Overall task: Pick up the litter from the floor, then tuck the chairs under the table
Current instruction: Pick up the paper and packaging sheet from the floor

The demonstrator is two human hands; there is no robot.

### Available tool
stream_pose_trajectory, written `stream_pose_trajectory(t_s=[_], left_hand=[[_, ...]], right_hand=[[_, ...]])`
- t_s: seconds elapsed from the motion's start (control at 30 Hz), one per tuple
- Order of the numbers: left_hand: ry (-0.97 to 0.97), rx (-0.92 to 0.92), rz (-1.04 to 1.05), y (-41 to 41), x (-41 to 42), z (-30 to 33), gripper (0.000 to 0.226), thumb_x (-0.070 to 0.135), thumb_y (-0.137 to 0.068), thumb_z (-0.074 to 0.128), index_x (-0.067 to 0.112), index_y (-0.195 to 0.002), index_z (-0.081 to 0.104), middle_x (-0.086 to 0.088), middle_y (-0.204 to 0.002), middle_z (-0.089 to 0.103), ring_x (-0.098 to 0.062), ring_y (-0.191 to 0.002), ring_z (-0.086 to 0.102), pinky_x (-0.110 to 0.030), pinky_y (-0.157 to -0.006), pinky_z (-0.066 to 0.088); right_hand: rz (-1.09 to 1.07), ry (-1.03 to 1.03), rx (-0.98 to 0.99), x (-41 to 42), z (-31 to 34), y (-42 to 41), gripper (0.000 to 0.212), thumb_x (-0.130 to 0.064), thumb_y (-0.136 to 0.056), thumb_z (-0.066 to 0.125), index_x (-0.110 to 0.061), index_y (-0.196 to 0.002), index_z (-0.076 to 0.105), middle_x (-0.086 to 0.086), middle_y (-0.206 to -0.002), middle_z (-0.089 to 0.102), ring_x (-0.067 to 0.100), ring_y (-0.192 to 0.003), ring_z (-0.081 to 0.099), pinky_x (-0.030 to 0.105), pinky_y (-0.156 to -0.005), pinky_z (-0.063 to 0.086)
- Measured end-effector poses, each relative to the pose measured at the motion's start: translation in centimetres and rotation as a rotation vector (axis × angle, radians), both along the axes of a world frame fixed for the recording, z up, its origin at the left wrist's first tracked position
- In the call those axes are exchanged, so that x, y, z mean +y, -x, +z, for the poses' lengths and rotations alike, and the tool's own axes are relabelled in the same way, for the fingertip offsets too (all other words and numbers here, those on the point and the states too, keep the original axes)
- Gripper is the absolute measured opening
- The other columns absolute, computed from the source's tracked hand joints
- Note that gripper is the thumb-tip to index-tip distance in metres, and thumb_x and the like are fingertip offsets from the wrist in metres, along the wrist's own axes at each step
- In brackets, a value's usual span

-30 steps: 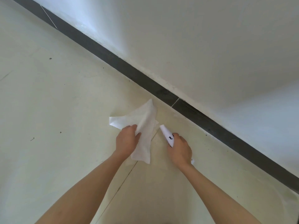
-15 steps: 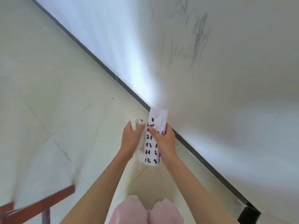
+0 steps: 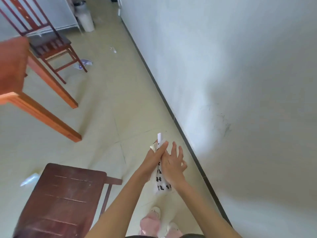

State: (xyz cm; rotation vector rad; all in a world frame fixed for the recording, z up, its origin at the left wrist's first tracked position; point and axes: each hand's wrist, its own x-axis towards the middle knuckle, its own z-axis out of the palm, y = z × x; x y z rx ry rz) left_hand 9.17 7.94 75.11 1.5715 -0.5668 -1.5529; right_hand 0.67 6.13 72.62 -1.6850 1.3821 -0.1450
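Observation:
Between my two hands is a bundle of white paper litter (image 3: 161,185) printed with black numbers, its rolled tip poking out above my fingers. My left hand (image 3: 153,160) grips the bundle together with a bit of white tissue. My right hand (image 3: 173,162) presses flat against it from the right, fingers spread. More litter lies on the floor: a crumpled paper (image 3: 86,62) by the far chair (image 3: 51,44), a small scrap (image 3: 113,50) beyond it, and a clear wrapper (image 3: 29,179) left of the near chair (image 3: 63,196). Both chairs stand out from the wooden table (image 3: 12,66).
A white wall (image 3: 231,83) with a dark skirting runs along the right. A pale bin (image 3: 87,20) stands at the far end of the floor. My pink slippers (image 3: 151,222) are below my hands. Open tiled floor lies between table legs and wall.
I have risen from crouching by the wall; the view lifted to show chairs and table. My hands came together around the papers, and my right hand's fingers spread open.

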Motion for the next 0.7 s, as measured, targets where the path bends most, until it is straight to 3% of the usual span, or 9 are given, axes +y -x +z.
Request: stream_pose_trajectory(t_s=[0.07, 0.1, 0.17, 0.23, 0.33, 0.47, 0.53, 0.7], left_hand=[[-0.011, -0.021, 0.042, -0.8, 1.5, 1.2, 0.045, 0.050, -0.085, 0.054, 0.009, -0.105, 0.057, -0.004, -0.078, 0.066, -0.014, -0.068, 0.066, -0.021, -0.055, 0.053], [-0.019, -0.061, 0.052, -1.3, 2.1, 1.6, 0.040, 0.049, -0.084, 0.057, 0.010, -0.096, 0.059, 0.002, -0.065, 0.064, -0.011, -0.057, 0.063, -0.020, -0.050, 0.049], [-0.051, -0.211, 0.077, -3.0, 3.3, 1.7, 0.033, 0.044, -0.080, 0.065, 0.012, -0.081, 0.057, 0.009, -0.053, 0.055, -0.008, -0.048, 0.053, -0.019, -0.050, 0.041], [-0.101, -0.382, 0.117, -5.2, 4.0, 1.3, 0.036, 0.040, -0.069, 0.071, 0.010, -0.081, 0.056, 0.003, -0.063, 0.052, -0.015, -0.057, 0.050, -0.026, -0.058, 0.040], [-0.202, -0.517, 0.253, -7.9, 4.7, 0.7, 0.030, 0.029, -0.058, 0.058, 0.010, -0.081, 0.054, -0.002, -0.068, 0.050, -0.021, -0.060, 0.046, -0.030, -0.060, 0.038], [-0.230, -0.448, 0.347, -10.9, 4.4, -0.8, 0.004, 0.011, -0.080, 0.053, 0.008, -0.081, 0.056, -0.004, -0.065, 0.062, -0.019, -0.051, 0.060, -0.024, -0.056, 0.045], [-0.233, -0.399, 0.375, -12.4, 3.5, -1.9, 0.008, 0.003, -0.084, 0.048, 0.007, -0.086, 0.055, -0.007, -0.066, 0.064, -0.015, -0.046, 0.062, -0.023, -0.053, 0.047], [-0.281, -0.418, 0.433, -15.6, 0.1, -3.4, 0.007, 0.009, -0.080, 0.060, 0.010, -0.074, 0.057, -0.003, -0.056, 0.051, -0.015, -0.042, 0.047, -0.025, -0.050, 0.041]], right_hand=[[0.132, -0.018, -0.018, 0.0, 0.9, -0.5, 0.045, -0.029, -0.098, 0.014, -0.035, -0.138, 0.036, -0.007, -0.157, 0.007, 0.013, -0.143, -0.008, 0.043, -0.114, 0.001], [0.191, -0.058, -0.083, -0.3, 1.3, -0.6, 0.043, -0.028, -0.098, 0.019, -0.032, -0.133, 0.042, -0.007, -0.154, 0.020, 0.012, -0.144, 0.003, 0.042, -0.116, 0.003], [0.231, -0.169, -0.266, -0.8, 2.1, -0.4, 0.033, -0.023, -0.096, 0.033, -0.028, -0.121, 0.056, -0.005, -0.132, 0.052, 0.013, -0.128, 0.039, 0.033, -0.110, 0.025], [0.226, -0.184, -0.321, -1.5, 2.4, -0.4, 0.030, -0.019, -0.093, 0.044, -0.025, -0.118, 0.059, -0.003, -0.115, 0.061, 0.016, -0.104, 0.053, 0.025, -0.090, 0.040], [0.278, -0.132, -0.277, -3.3, 1.4, -1.3, 0.036, -0.016, -0.092, 0.049, -0.019, -0.128, 0.052, -0.003, -0.128, 0.056, 0.011, -0.116, 0.051, 0.019, -0.095, 0.035], [0.279, -0.141, -0.262, -6.6, -0.3, -4.0, 0.036, -0.010, -0.090, 0.051, -0.014, -0.126, 0.053, 0.002, -0.128, 0.057, 0.012, -0.121, 0.051, 0.017, -0.095, 0.034], [0.251, -0.164, -0.256, -8.6, -1.2, -5.4, 0.035, -0.009, -0.090, 0.050, -0.015, -0.124, 0.054, -0.001, -0.126, 0.058, 0.011, -0.118, 0.052, 0.019, -0.096, 0.035], [0.148, -0.171, -0.225, -13.6, -3.4, -7.6, 0.027, -0.010, -0.090, 0.052, -0.021, -0.114, 0.058, -0.006, -0.116, 0.059, 0.012, -0.111, 0.056, 0.013, -0.083, 0.039]])
